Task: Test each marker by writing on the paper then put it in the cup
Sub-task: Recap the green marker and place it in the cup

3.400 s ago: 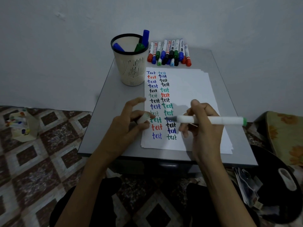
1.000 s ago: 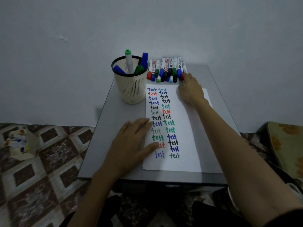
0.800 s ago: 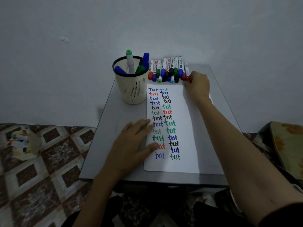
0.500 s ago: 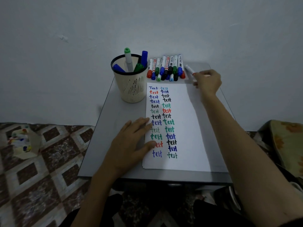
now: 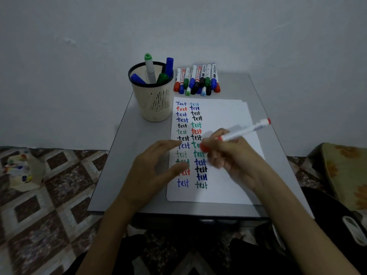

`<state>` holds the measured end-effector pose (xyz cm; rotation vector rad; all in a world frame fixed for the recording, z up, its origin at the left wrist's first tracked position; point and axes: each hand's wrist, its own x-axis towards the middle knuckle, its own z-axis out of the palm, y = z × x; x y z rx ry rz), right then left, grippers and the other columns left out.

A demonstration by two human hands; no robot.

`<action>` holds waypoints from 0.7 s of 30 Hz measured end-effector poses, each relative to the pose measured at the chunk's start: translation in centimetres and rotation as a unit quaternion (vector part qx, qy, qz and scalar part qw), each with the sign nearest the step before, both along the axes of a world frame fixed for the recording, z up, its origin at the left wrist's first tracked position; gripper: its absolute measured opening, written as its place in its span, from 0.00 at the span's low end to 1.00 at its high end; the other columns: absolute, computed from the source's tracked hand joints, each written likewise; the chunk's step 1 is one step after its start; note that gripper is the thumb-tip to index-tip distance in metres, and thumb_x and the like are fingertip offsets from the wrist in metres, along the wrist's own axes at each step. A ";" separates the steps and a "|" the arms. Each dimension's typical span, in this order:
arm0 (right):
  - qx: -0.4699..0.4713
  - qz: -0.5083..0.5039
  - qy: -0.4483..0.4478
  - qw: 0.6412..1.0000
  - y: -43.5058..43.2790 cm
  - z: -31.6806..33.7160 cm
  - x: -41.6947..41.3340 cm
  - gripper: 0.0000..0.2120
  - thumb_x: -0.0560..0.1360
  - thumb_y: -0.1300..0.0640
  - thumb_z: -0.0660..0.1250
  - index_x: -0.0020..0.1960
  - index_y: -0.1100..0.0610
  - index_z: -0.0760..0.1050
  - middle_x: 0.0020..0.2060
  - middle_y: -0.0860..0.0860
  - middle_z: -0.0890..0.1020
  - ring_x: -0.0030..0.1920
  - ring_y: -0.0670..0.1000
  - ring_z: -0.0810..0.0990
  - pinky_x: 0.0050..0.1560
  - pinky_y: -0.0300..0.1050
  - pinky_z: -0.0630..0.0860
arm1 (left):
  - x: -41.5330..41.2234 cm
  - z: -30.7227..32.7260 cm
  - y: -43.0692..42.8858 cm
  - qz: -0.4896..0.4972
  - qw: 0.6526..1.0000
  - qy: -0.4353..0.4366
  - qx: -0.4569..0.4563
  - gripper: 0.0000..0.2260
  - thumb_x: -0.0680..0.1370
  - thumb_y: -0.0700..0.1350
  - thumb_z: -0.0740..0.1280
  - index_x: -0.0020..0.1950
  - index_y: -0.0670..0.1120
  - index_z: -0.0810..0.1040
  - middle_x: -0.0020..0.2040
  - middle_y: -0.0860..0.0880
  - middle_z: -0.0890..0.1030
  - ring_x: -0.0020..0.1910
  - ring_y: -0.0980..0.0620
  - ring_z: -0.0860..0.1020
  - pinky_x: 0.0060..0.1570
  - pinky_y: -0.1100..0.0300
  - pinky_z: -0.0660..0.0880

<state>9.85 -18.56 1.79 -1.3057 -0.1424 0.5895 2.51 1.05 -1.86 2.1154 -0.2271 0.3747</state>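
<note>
- The right hand is curled around a red marker, fingers closed on the barrel near the capped end; the red cap points left toward the other hand and the tail slants up to the far right, above the paper.
- The left hand hovers at the left edge of the paper with fingers loosely spread and thumb out, holding nothing, close to the red cap but not touching it.
- Judged step: uncapping. The marker is fetched but the cap is on, so nothing can be written with it yet.
- The next move likely calls for the left fingers to pinch the cap and pull it off while the right hand holds the barrel steady, then a word in the blank right part of the sheet.
- Compared with half a second ago, the right hand has come from the far right corner of the table back to the middle of the paper, and the left hand has lifted off the sheet.
- The cup stands at the far left with four markers in it; the row of untested markers lies just right of it.
</note>
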 end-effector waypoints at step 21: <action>0.035 -0.065 -0.083 0.994 0.5 -0.9 -3.9 0.18 0.73 0.60 0.70 0.30 0.57 0.64 0.21 0.56 0.70 0.17 0.48 0.61 0.27 0.50 0.52 | -1.1 1.1 -4.7 -0.101 0.993 -0.002 0.067 0.08 0.80 0.53 0.53 0.58 0.54 0.66 0.30 0.56 0.70 0.28 0.59 0.70 0.29 0.70 0.62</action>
